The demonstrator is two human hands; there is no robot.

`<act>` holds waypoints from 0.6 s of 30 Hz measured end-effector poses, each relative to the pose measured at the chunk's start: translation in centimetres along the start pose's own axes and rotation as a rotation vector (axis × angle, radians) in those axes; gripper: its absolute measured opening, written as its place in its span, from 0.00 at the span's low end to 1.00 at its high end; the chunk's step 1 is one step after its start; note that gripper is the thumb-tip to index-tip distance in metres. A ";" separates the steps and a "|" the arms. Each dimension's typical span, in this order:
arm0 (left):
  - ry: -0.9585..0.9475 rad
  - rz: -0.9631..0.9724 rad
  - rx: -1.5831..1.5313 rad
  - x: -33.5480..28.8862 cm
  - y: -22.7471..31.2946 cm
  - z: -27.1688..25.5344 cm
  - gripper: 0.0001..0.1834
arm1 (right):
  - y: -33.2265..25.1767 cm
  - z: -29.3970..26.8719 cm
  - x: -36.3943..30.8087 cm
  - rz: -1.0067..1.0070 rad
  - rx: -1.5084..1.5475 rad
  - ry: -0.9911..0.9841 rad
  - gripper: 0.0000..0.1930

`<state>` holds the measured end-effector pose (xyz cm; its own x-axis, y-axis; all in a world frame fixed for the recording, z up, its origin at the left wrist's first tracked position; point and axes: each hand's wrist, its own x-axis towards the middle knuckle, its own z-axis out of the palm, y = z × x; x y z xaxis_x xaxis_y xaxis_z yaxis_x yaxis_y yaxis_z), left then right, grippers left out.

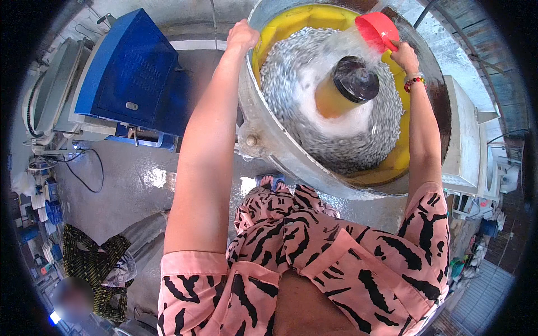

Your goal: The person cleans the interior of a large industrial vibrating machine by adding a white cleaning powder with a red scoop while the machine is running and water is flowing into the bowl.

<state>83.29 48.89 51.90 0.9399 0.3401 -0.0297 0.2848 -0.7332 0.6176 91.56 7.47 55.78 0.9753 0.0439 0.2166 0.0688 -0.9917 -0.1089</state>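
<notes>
My right hand (406, 57) grips the short handle of a red plastic dipper (381, 32), which is tipped over a large round metal tub (305, 150). Water (350, 45) pours from the dipper toward the tub's centre. Inside the yellow lining (395, 151), many small grey-white pieces (286, 73) look smeared by motion, with white foam (308, 92) among them. A yellowish central post (332, 99) with a black cap (357, 80) rises from the middle. My left hand (242, 36) is closed at the tub's left rim, its fingers partly hidden.
Left of the tub stands a blue machine cabinet (137, 73), with a dark cable (92, 173) by the floor. A white box-shaped housing (460, 140) is at the right. The grey floor (131, 168) looks wet. Another person (98, 263) in dark patterned clothing is at the lower left.
</notes>
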 end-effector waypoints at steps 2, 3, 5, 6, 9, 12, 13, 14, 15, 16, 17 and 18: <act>-0.018 -0.004 -0.007 0.1 -0.1 0.1 0.23 | 0.2 0.1 0.2 -0.032 -0.128 0.076 0.26; -0.037 -0.008 -0.010 0.2 -0.1 0.1 0.23 | 0.5 0.4 0.6 -0.022 -0.137 0.115 0.26; -0.024 -0.007 -0.041 0.2 -0.2 0.2 0.23 | 0.9 0.7 1.4 -0.018 -0.145 0.158 0.27; -0.016 -0.007 -0.071 -0.1 0.0 -0.1 0.23 | 0.4 0.5 1.6 0.127 0.061 0.005 0.23; 0.065 0.018 -0.051 -1.7 1.2 -0.3 0.23 | 1.2 1.5 2.7 0.427 0.723 -0.243 0.14; 0.054 0.018 -0.046 -2.4 1.9 -0.8 0.23 | 2.1 1.9 3.5 0.579 1.455 -0.492 0.04; 0.058 0.011 -0.043 -2.7 2.0 -0.9 0.23 | 2.2 2.0 3.5 0.582 1.724 -0.630 0.07; 0.057 0.011 -0.057 -2.9 2.1 -1.1 0.23 | 2.0 2.4 3.5 0.580 1.725 -0.638 0.07; 0.054 0.013 -0.073 -3.0 2.1 -1.1 0.23 | 1.8 2.7 3.2 0.617 1.829 -0.604 0.06; 0.053 0.011 -0.071 -3.1 2.2 -1.1 0.23 | 1.6 3.0 2.9 0.655 1.933 -0.566 0.06; 0.048 0.009 -0.069 -3.1 2.2 -1.1 0.23 | 1.6 3.1 2.8 0.694 2.037 -0.524 0.06; 0.039 0.009 -0.067 -3.2 2.4 -1.1 0.23 | 1.7 3.1 2.7 0.698 2.036 -0.521 0.06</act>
<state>80.79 46.71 54.34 0.9339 0.3574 0.0064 0.2616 -0.6956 0.6691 94.95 6.25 53.15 0.8642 0.2054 -0.4594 -0.4893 0.5561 -0.6718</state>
